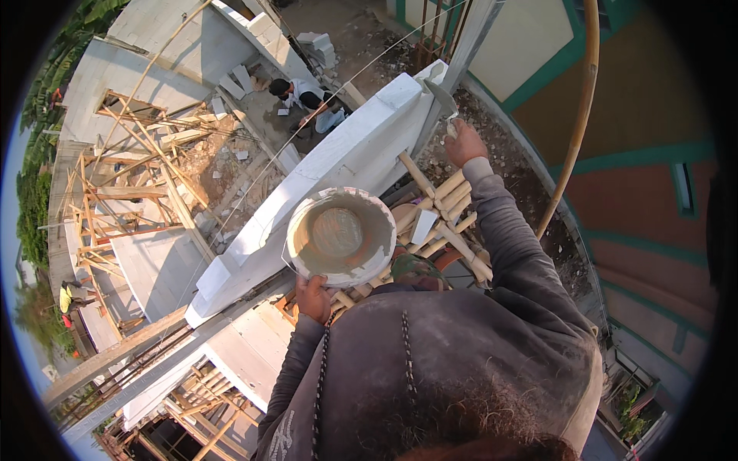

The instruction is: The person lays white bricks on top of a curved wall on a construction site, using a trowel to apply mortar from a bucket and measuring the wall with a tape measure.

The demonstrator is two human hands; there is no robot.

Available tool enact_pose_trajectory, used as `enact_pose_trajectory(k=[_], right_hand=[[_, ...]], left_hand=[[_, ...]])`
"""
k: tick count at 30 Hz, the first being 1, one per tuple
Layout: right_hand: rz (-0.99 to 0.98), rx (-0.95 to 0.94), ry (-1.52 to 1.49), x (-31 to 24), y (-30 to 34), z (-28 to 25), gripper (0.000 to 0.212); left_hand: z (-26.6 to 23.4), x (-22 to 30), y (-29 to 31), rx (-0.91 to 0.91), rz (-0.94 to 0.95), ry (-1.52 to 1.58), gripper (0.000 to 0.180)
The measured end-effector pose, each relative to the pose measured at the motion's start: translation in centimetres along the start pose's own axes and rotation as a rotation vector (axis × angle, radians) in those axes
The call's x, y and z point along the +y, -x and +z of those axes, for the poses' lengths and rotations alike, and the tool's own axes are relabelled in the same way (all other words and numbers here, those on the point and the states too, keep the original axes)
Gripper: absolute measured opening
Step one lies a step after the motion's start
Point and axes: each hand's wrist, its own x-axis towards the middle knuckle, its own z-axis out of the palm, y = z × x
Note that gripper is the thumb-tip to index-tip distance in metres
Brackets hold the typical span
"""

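A sunlit dirt building site (223, 154) strewn with pale wooden beams (179, 201) lay below the left edge of the long white block wall (330, 173). My left hand (314, 298) clasped a round, grey-smeared white bucket (369, 265) by its near side, before the wall; past a bare stretch of wall top, my right hand (467, 144) gripped a grey metal trowel (440, 98) at the far end.

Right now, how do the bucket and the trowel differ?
The bucket is round and deep; the trowel is thin and far smaller. The left hand grips the bucket's near edge; the right hand holds the trowel. The bucket sits in close; the trowel is by the far end of the white wall. Both are held.
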Motion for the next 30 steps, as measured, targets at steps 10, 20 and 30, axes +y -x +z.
enact_pose_trajectory(k=[10, 20, 30], right_hand=[[-0.054, -0.261, -0.670, -3.8, 14.3, -8.2, 0.045], [-0.394, -0.283, 0.141, -10.6, 23.5, 0.4, 0.048], [-0.431, -0.225, 0.057, -11.3, 26.1, -1.1, 0.041]], left_hand=[[4.5, 4.7, 2.0, -0.041, 0.205, -0.049, 0.054], [7.2, 4.0, 0.9, -0.151, 0.720, -0.535, 0.048], [7.7, 5.1, 2.6, -0.201, 0.851, -0.660, 0.061]])
